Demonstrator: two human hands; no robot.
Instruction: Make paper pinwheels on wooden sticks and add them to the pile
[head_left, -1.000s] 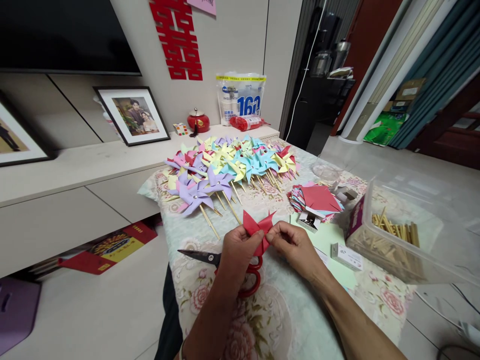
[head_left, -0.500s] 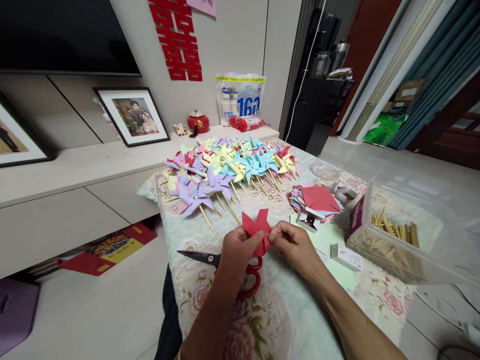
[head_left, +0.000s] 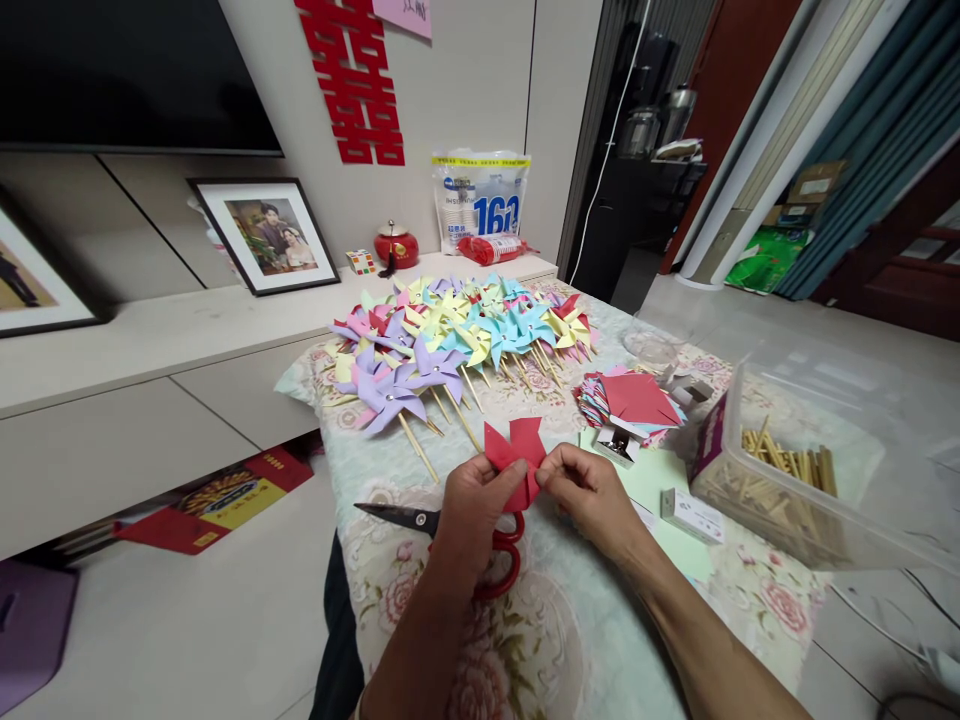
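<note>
Since a second ago the red paper pinwheel has been folding in, its spread tips now gathered squarer. Both hands are holding it above the bench, its flaps pointing up and away, its length running upright. The left hand is pinching its lower left edge, the right hand closing fingers on its right side. Red-handled scissors are lying beneath.
</note>
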